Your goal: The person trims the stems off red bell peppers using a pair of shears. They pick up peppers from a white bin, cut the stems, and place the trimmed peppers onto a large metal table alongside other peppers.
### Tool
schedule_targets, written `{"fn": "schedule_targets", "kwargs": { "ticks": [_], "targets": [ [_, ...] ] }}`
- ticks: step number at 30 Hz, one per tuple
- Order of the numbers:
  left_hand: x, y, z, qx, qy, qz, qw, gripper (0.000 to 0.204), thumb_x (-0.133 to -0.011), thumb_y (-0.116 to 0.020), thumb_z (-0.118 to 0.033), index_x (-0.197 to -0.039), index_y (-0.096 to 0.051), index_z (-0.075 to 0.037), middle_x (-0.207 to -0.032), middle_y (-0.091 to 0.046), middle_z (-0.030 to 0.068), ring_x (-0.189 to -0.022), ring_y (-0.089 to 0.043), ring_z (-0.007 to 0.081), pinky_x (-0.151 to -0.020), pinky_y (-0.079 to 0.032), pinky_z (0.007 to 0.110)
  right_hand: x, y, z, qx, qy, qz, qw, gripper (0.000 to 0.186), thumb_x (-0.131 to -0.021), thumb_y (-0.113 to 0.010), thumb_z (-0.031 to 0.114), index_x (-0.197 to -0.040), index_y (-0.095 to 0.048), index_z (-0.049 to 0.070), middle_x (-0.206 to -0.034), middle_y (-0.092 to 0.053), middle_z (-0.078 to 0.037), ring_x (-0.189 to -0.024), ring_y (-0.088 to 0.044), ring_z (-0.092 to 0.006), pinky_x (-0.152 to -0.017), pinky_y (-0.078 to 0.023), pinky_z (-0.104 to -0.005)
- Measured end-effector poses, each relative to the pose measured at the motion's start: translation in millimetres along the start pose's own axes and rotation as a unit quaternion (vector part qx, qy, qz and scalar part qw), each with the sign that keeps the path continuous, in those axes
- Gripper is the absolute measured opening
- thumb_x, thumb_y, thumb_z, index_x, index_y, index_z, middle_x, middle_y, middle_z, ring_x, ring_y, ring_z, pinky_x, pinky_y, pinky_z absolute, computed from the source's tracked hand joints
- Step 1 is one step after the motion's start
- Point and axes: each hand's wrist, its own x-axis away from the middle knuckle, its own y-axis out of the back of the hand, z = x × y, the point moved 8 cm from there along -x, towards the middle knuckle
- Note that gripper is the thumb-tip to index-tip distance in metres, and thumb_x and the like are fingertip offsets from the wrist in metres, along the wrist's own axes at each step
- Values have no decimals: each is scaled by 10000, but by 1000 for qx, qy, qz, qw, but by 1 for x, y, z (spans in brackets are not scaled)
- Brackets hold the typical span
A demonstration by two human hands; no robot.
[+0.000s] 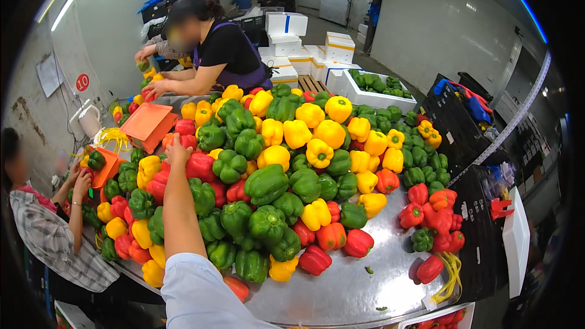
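My left hand [177, 151] reaches far forward to the left side of a big heap of bell peppers. Its fingers curl over a red bell pepper [189, 142], and part of the fingers is hidden. Another red pepper [200, 167] lies right beside the wrist. Around my forearm are green peppers [201, 197] and a yellow pepper [148, 171]. Just beyond the hand stands an orange tray [148, 123]. My right hand is out of view.
Two co-workers handle peppers at the far side and at the left. The metal table [341, 292] carries the heap, with a red group [436, 219] and yellow ties [450, 277] at the right. White foam boxes [286, 24] and black crates [451, 128] stand around it.
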Motion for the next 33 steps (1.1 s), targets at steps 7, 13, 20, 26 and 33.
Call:
{"fn": "schedule_targets", "kwargs": {
  "ticks": [7, 13, 20, 26, 33],
  "targets": [
    [-83, -50, 11, -44, -150, -55, 986, 548, -698, -589, -407, -1091, -556, -27, -1044, -575, 242, -986, -554, 371, -867, -438, 430, 20, 3, 14, -65, -57, -3, 996, 580, -638, -539, 39, -1210, -450, 13, -756, -564, -111, -522, -542, -188, -471, -444, -307],
    [-41, -15, -106, 293, -371, -45, 880, 328, -804, -617, -160, -1034, -570, 69, -935, -629, 134, -860, -593, 243, -777, -470, 314, 6, 2, -8, -50, 40, -89, 994, 538, -610, -566, 62, -1139, -495, -6, -792, -574, -134, -646, -584, -236, -572, -470, -335],
    [571, -36, -292, 286, -666, 365, 584, 149, -853, -532, -94, -966, -604, -30, -905, -601, 46, -859, -545, 134, -769, -434, 256, 14, 24, -9, -153, 51, -89, 983, 629, -640, -690, 203, -1178, -455, -23, -926, -559, -98, -874, -544, -212, -806, -429, -306],
    [997, -151, -199, 140, -660, 668, 314, 335, -769, -645, -123, -1078, -547, -38, -1007, -562, 89, -944, -565, 196, -796, -468, 335, 41, 23, -27, -472, 35, -58, 879, 522, -751, -611, 56, -1222, -394, -8, -857, -511, -24, -796, -524, -99, -702, -450, -250],
    [1253, -213, -157, 33, -707, 606, 363, 1126, -554, -765, -516, -1399, -123, -141, -1394, -105, 304, -1282, -210, 443, -1017, -292, 459, 61, 50, -65, -616, 1, -84, 784, 506, -759, -567, -6, -1229, -378, 1, -904, -483, -1, -794, -475, -73, -698, -417, -209]
  ]
}}
